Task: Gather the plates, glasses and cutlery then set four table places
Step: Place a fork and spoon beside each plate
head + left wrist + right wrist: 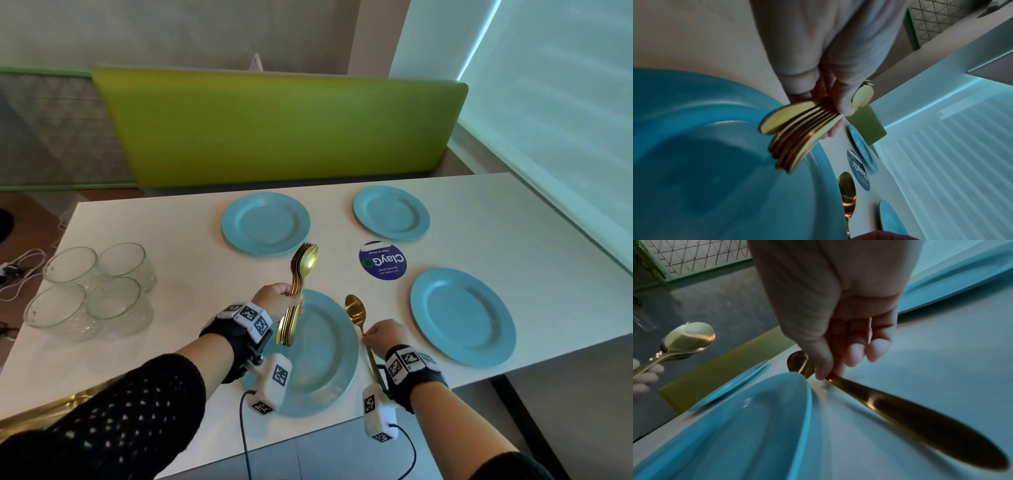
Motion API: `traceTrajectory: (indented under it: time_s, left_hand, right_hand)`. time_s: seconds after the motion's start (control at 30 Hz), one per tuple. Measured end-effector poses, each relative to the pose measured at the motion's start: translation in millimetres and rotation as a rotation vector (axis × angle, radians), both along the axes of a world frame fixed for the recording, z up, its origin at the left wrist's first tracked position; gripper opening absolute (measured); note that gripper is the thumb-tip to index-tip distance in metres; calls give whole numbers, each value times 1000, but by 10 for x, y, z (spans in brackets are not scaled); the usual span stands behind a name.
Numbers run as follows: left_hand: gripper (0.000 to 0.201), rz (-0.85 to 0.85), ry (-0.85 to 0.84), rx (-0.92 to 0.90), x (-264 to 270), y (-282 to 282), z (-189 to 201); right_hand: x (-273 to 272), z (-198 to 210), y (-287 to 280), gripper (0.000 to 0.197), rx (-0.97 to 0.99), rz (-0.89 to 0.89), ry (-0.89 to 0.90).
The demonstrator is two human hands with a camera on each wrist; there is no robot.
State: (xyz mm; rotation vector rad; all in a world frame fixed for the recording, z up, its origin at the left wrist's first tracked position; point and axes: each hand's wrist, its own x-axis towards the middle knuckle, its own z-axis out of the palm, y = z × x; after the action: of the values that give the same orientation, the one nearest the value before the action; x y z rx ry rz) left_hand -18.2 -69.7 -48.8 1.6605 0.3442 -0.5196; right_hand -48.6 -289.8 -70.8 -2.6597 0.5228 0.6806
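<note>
Several blue plates lie on the white table (191,246): a near plate (325,356), a right plate (462,315) and two far plates (265,222) (391,212). My left hand (279,301) grips a bundle of gold cutlery (298,291) upright over the near plate's left part; the handles fan out in the left wrist view (797,139). My right hand (383,337) pinches the neck of a single gold spoon (356,313) that lies just right of the near plate, bowl pointing away (900,412). Several clear glasses (92,291) stand grouped at the table's left.
A round dark blue sticker (383,260) is on the table between the plates. A green bench back (281,126) runs behind the table. A window blind (548,120) is on the right. Cables lie on the floor at the left (20,270).
</note>
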Motion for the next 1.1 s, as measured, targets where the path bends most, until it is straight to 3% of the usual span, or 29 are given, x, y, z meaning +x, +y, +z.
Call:
traceTrajectory:
  time_s: [0.17,0.57,0.73,0.93,1.1]
  left_hand:
    - [18,16,-1,-7,2,-5,-37]
    - [21,-18,-7,-11,-43,96,-105]
    - [19,-33,1,0,9,122,-90]
    - [17,-83,8,-18,125,26,49]
    - [6,-143,39,-94,208,-228,172]
  right_hand:
    - [-2,-79,58,16,10,-51,-46]
    - [8,-60,103,25,26,-52,-70]
    - [-16,-27,81,24,62,-144,-130]
    - [65,262,52,18,181,-211,-256]
    - [166,517,253,23,494,-213,-291]
